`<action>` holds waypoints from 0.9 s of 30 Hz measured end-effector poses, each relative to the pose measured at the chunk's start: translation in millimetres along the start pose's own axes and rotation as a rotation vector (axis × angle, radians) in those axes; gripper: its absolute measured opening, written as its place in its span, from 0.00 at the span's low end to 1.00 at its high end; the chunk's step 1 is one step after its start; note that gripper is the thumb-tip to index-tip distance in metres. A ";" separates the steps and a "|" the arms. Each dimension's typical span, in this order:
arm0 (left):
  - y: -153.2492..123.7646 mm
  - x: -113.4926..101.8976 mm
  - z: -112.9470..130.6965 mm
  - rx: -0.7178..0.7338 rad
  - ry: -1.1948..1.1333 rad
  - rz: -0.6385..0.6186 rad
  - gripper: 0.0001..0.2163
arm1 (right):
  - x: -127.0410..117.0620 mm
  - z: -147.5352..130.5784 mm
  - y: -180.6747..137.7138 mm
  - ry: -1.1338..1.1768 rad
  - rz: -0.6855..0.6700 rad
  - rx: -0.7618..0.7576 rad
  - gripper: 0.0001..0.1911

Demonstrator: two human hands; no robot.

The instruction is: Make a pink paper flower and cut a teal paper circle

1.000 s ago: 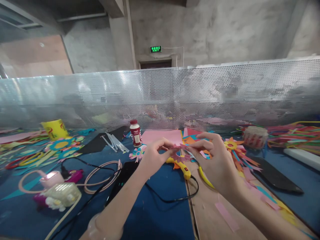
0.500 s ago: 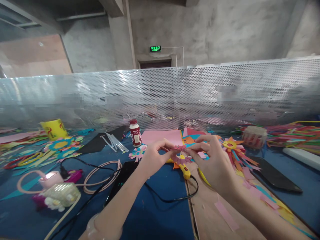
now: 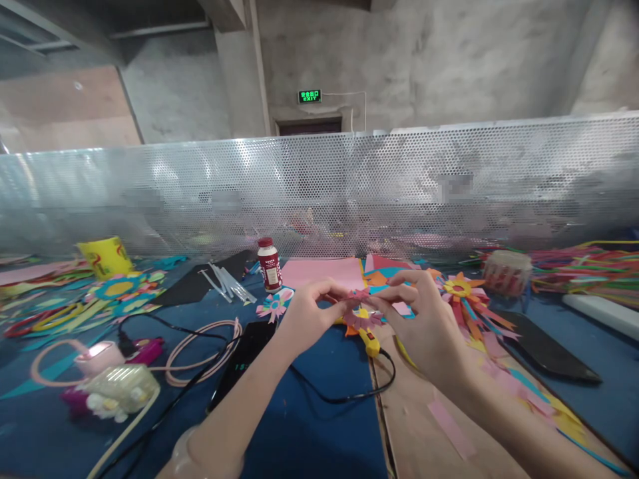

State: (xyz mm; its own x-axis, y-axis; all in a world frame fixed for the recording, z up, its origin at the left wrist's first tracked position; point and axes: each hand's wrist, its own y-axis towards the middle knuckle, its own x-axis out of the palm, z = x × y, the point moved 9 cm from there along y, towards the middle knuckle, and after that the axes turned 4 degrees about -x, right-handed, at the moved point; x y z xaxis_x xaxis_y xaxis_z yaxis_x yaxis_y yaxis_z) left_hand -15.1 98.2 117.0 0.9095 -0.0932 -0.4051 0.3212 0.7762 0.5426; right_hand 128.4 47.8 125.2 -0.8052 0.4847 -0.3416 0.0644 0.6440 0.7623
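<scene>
Between the fingertips of my left hand (image 3: pixel 315 313) and my right hand (image 3: pixel 417 319) is a small pinkish-red paper flower piece (image 3: pixel 358 297). Both hands pinch it from opposite sides, above the table. Just below it shows a mauve paper flower (image 3: pixel 364 320) with a yellow centre; whether it is joined to the pinched piece I cannot tell. Under that lies a yellow glue gun (image 3: pixel 370 342), its black cord curving over the blue table. Pink paper (image 3: pixel 324 271) lies behind my hands. An orange and red paper flower (image 3: pixel 458 287) rests beyond my right hand.
A dark red and white bottle (image 3: pixel 270 267) and clear glue sticks (image 3: pixel 228 282) stand or lie behind my left hand. Left are paper flowers (image 3: pixel 120 289), scissors (image 3: pixel 58 317), a phone (image 3: pixel 242 362), chargers (image 3: pixel 122 382) and cables. A black phone-like slab (image 3: pixel 552 349) lies right. Perforated metal (image 3: pixel 319 193) bounds the back.
Both hands keep their pinch on the small paper piece, with only slight finger movement. The view has shifted very slightly; nothing else visibly differs.
</scene>
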 end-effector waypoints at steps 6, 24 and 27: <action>1.3 1.6 -3.9 -0.007 -0.017 -0.013 0.04 | 1.7 2.7 0.5 0.017 -0.007 -0.009 0.10; -1.1 6.8 4.1 0.032 0.037 -0.045 0.03 | 21.7 9.0 11.8 -0.023 -0.360 -0.089 0.06; -1.9 10.7 3.9 0.037 0.026 -0.108 0.03 | 22.3 10.2 10.7 -0.003 -0.350 -0.089 0.06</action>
State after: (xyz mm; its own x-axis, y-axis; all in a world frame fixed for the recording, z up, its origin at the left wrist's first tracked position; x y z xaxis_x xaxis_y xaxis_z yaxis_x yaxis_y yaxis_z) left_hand -4.9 93.3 114.6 0.8618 -0.1585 -0.4819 0.4272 0.7391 0.5208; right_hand 117.2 71.6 120.2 -0.7676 0.2455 -0.5920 -0.2670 0.7173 0.6436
